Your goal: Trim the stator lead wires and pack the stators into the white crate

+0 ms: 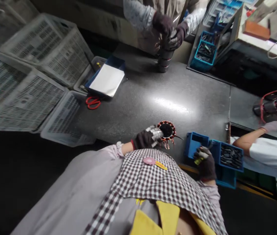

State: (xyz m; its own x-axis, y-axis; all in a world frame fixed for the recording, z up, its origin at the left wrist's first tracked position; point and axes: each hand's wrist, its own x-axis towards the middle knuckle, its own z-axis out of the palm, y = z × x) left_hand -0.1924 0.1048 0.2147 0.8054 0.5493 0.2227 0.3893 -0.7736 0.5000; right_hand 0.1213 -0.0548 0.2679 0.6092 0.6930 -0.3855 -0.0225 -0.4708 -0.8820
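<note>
Head view: left hand [145,138], gloved, fingers curled around the near-left rim of the stator [166,131], which sits flat on the dark bench [153,98], bore axis up, copper windings around the ring. Right hand [205,163] is well apart to the right, at the blue bins [214,153], fingers closed around a small yellowish tool [198,161]; exact grip unclear. Left hand is the nearer one. Bench mid-area glossy; scissors [93,102] and crates [30,81] at far left. Two co-workers sit opposite and at right.
</note>
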